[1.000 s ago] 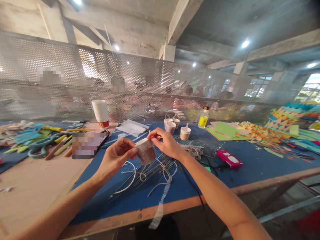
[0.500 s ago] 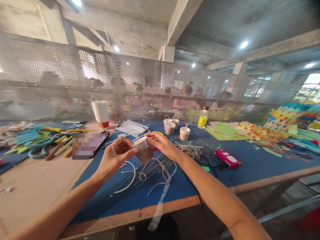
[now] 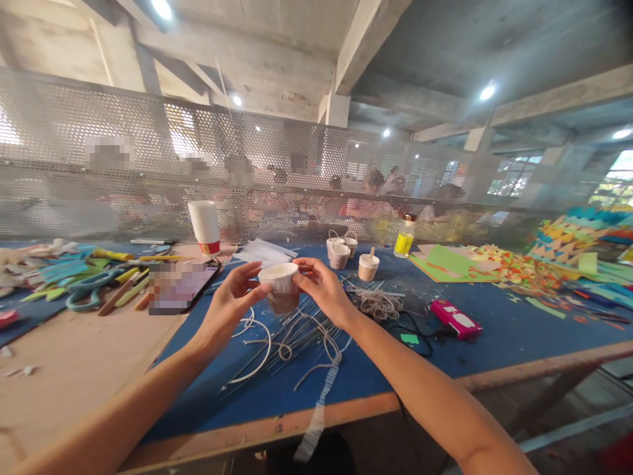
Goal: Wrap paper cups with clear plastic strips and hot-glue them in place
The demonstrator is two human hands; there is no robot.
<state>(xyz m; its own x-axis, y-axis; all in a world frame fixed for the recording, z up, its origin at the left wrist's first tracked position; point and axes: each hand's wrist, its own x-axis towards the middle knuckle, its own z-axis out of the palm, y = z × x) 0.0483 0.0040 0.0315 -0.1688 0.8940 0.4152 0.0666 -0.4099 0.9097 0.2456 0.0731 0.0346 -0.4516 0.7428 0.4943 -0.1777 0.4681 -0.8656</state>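
Between my two hands, above the table, is a small cup with a whitish band round its upper part and a brownish lower part. It is nearly upright, its mouth facing up. My left hand grips the rim from the left with thumb and fingers. On the other side my right hand pinches the rim. Under the cup lie thin wires and loose cord loops. A strip of crinkled white paper hangs over the table's front edge.
Several small cups and a bottle with a yellow label stand at the back. A pink box with a cable is on the right, near paper scraps. Scissors, a phone and stacked paper cups are left.
The small cup has turned from tilted to nearly upright, so its open mouth now shows. Both hands have shifted their grip slightly on its rim. The view has moved a little.
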